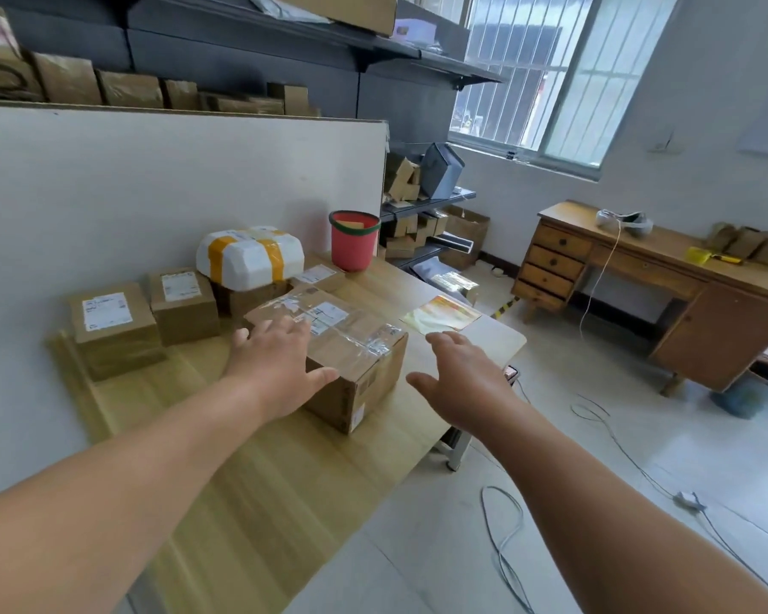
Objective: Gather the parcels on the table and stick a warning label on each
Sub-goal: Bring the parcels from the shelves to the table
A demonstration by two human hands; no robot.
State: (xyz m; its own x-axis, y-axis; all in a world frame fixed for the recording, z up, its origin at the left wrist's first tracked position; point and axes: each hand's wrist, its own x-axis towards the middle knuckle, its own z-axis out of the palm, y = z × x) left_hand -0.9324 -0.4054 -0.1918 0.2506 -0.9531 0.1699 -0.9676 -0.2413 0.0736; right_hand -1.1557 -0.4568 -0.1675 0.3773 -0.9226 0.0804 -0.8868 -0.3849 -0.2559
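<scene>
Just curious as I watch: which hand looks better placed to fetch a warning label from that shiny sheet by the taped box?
Probably the right hand. It hovers open, holding nothing, just short of the label sheet near the table's right edge. The left hand lies over the taped cardboard box, farther from the sheet.

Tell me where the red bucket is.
The red bucket stands at the far end of the wooden table, against the white partition's edge, just right of the white parcel with yellow tape.
</scene>
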